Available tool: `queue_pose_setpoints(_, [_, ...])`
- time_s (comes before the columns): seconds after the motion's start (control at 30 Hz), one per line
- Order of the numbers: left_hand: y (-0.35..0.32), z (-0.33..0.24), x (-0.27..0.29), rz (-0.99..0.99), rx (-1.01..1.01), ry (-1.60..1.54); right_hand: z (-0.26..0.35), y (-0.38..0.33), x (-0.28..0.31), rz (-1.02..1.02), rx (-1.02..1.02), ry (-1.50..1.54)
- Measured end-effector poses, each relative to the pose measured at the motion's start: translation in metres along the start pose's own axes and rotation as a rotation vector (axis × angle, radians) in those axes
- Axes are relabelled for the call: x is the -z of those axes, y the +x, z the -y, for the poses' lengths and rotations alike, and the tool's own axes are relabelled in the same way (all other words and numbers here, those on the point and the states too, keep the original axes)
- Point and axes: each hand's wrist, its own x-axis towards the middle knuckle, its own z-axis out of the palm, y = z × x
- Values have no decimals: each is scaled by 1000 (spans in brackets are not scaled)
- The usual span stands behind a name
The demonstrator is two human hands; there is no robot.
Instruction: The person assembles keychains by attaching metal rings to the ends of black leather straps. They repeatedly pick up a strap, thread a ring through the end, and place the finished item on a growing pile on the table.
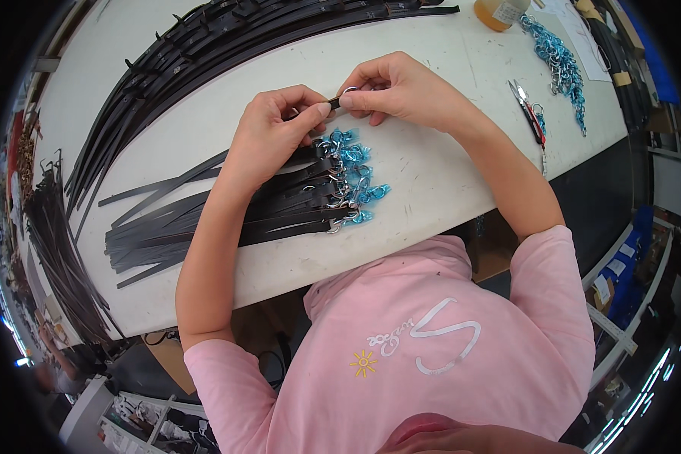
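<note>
- I pinched the end of a black leather strap [321,107] between thumb and fingers of my left hand [268,132], over the middle of the white worktable [431,181].
- My right hand [397,89] met it from the other side, fingertips pressed together on a small metal ring [349,91] at the strap's tip; the two hands were almost touching.
- The held strap's long axis ran roughly along the table, its ringed end pointing toward my right hand, the rest passing under my left palm, where I could not follow it.
- Just below my hands, toward the table's near edge, lay a pile of finished straps [227,219], all side by side with long axes running left to right.
- Their ringed ends pointed right, each carrying a metal snap hook in a blue plastic wrap [356,174], bunched together near the table's middle.
- Along the far edge a big sheaf of long dark straps [204,53] curved from the far side down to the left edge.
- Near the right edge lay a pair of scissors [528,112], well apart from my hands.
- Beyond them, toward the far right corner, a heap of blue-wrapped hooks [560,64] trailed beside an amber jar [499,11].
- More dark straps hung off a rack [60,257] past the left edge.
</note>
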Motion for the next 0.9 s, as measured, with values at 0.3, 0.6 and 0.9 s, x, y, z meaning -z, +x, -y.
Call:
queue_pose_setpoints(0.3, [-2,1,5,52,-7,69,-1,0,-5,-28,1,-25])
queue_pose_setpoints(0.6, [-3,10,3,-25,-178,212,-3,1,-7,-82,4,-54])
queue_pose_setpoints(0.9, [-8,15,-8,-296,-536,506,0,-1,-14,-55,46,5])
